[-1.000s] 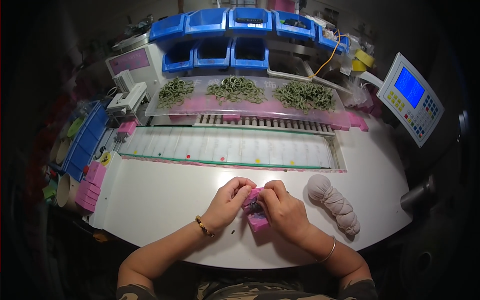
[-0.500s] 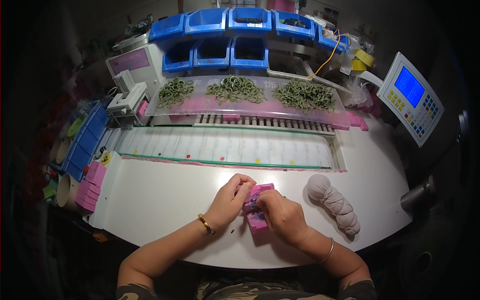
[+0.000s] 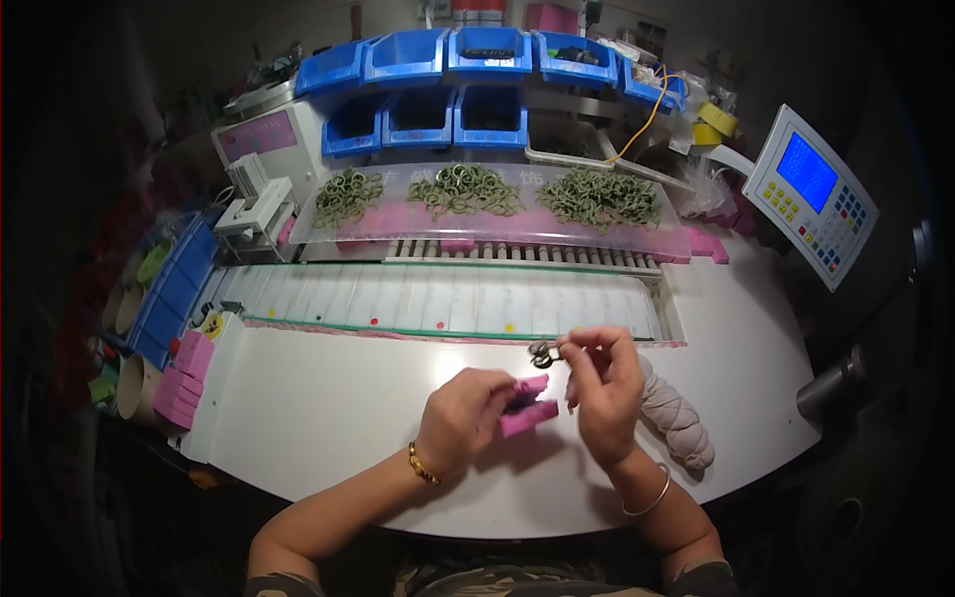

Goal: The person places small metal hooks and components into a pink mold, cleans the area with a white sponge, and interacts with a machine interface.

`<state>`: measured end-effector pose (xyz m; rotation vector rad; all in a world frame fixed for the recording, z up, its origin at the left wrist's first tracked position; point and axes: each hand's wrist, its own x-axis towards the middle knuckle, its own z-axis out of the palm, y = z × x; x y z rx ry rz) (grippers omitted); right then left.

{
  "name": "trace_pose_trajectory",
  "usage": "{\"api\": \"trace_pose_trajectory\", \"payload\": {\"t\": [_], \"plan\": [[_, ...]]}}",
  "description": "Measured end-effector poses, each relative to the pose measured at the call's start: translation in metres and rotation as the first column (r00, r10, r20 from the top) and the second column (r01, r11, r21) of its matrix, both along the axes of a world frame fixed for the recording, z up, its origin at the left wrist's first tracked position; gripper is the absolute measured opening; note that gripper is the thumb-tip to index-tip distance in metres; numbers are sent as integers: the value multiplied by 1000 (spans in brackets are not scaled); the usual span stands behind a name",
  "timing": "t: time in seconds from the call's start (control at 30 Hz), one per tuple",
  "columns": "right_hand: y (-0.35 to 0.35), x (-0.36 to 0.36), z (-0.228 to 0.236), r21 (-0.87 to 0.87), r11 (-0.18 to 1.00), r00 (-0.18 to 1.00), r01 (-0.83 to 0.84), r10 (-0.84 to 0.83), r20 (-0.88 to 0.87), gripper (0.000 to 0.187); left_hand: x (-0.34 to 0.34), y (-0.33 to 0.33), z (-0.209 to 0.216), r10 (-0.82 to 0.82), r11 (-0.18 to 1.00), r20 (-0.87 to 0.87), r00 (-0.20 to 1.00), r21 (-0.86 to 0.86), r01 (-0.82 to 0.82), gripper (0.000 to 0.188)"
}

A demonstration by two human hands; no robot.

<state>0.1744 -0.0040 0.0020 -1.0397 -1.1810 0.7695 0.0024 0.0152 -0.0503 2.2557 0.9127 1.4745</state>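
My left hand [image 3: 458,420] is closed around one end of a pink block [image 3: 529,420], which is tilted and has a notch or groove across it. The block looks held just over the white table. My right hand [image 3: 611,393] pinches a small dark metal fitting [image 3: 543,355] with rounded, ring-like parts between thumb and fingertips, apart from the block and up to its right. The fitting's exact kind is too small to tell. Behind my right hand and wrist, a wrapped, knotted bundle of pale cloth [image 3: 678,423] lies on the table, partly hidden.
Across the table runs a white conveyor strip [image 3: 468,298]. Beyond it, a clear tray [image 3: 398,224] bears three heaps of olive-green ring-shaped pieces [image 3: 463,189]. Blue bins [image 3: 489,124] stand behind. A control panel [image 3: 811,194] rises at right; stacked pink blocks [image 3: 179,393] sit at left.
My right hand has moved up and right off the pink block, with the dark metal fitting now in its fingertips. My left hand has turned and tilted the block.
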Motion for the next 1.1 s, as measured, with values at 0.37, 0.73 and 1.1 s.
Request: {"api": "trace_pose_trajectory", "payload": {"t": [0.37, 0.73, 1.1], "plan": [[10, 20, 1, -168, 969, 983, -181, 172, -69, 8, 12, 2, 18, -153, 476, 560, 814, -681, 557, 30], [6, 21, -13, 73, 990, 951, -122, 96, 293, 17, 24, 21, 19, -73, 337, 672, 737, -679, 653, 11], [6, 23, -11, 420, 902, 568, -96, -297, 767, 17, 16, 18, 19, -82, 329, 622, 779, -721, 610, 9]]}}
